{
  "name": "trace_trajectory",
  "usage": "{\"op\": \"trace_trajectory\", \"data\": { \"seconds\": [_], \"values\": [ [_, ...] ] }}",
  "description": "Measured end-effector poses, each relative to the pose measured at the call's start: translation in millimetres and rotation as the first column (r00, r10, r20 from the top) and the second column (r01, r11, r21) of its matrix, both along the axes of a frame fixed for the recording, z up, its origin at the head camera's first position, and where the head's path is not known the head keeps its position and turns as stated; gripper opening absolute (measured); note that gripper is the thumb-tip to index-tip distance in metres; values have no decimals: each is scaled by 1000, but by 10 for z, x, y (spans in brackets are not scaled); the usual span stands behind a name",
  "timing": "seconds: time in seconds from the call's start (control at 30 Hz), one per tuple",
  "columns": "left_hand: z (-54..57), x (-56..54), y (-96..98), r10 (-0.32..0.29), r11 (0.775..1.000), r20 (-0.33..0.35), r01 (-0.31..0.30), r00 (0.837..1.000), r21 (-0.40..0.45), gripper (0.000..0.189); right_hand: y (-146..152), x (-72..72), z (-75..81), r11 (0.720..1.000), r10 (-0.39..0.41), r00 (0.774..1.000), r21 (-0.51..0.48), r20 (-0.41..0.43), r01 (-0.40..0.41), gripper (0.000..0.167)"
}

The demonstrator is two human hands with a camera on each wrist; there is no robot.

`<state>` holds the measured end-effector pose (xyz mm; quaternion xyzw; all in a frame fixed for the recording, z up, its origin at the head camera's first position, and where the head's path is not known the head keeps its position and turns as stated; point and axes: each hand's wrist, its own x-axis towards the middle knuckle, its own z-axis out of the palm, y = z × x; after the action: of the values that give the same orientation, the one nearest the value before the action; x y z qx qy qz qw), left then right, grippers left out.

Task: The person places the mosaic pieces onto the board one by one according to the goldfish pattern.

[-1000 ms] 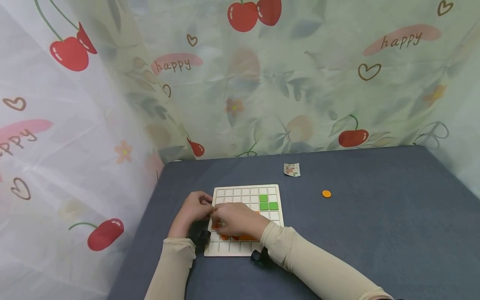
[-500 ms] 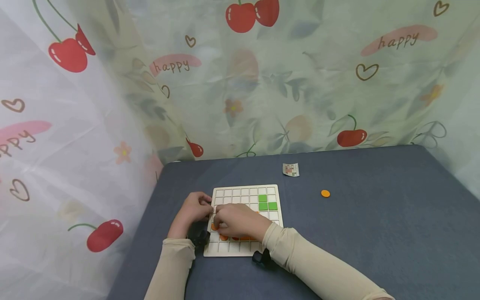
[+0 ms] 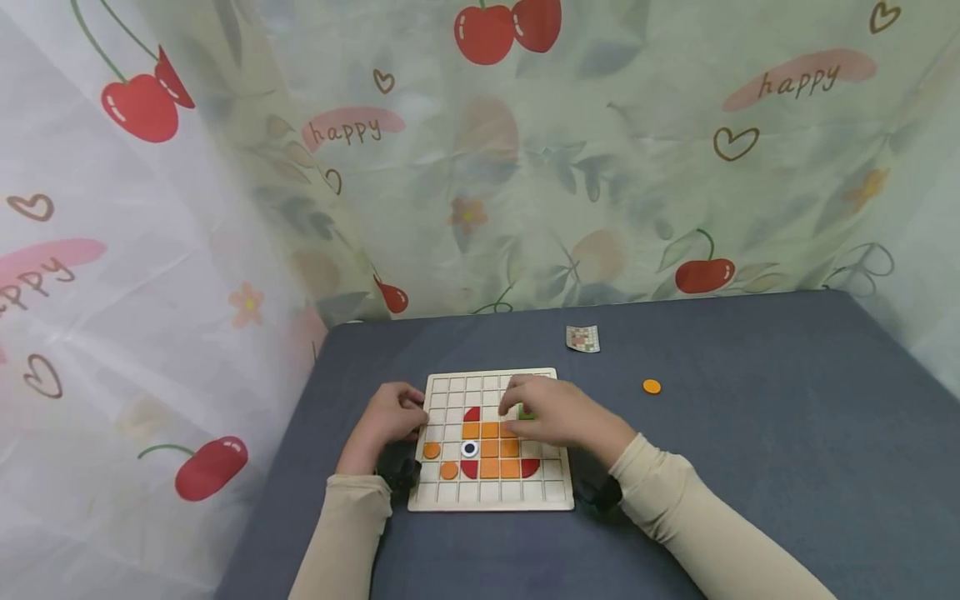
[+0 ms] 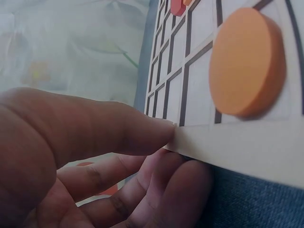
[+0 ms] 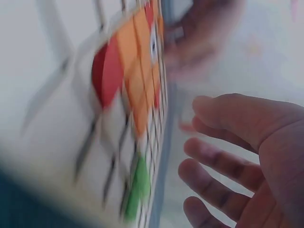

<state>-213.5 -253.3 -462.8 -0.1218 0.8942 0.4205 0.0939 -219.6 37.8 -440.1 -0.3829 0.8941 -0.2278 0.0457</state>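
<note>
A pale wooden grid board (image 3: pixel 491 504) lies on the table, bearing orange square tiles (image 3: pixel 489 448), red rounded pieces (image 3: pixel 530 468) and a white eye piece (image 3: pixel 469 449). Two orange discs (image 4: pixel 244 61) sit in cells near its left side. My left hand (image 3: pixel 386 415) pinches the board's left edge; in the left wrist view the thumb (image 4: pixel 147 135) presses the rim while curled fingers sit below. Over the board's upper right hovers my right hand (image 3: pixel 562 412), fingers loosely bent and holding nothing. It mostly covers the green tiles (image 5: pixel 137 187).
One loose orange disc (image 3: pixel 652 387) lies on the dark table (image 3: pixel 750 467) to the right of the board. Behind the board is a small patterned card (image 3: pixel 582 339). A printed curtain (image 3: pixel 540 167) hangs along the back and left side.
My right hand has moved right from the board's left part to its upper right, uncovering the orange, red and eye pieces. The left hand has stayed at the edge.
</note>
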Motion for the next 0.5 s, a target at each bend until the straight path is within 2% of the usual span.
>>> {"op": "trace_trajectory", "data": {
  "seconds": [0.2, 0.37, 0.5],
  "values": [
    [31, 2, 2, 8, 1000, -5, -8, 1000, -13, 32, 767, -154, -19, 986, -163, 987, -22, -7, 163, 18],
    [22, 17, 6, 6, 1000, 2, -6, 1000, -1, 32, 1329, -243, -124, 954, -296, 955, 53, -25, 297, 25],
    [11, 23, 12, -1, 1000, -5, 1, 1000, 3, 32, 1634, -271, -178, 932, -348, 937, 102, -13, 348, 30]
  ]
}}
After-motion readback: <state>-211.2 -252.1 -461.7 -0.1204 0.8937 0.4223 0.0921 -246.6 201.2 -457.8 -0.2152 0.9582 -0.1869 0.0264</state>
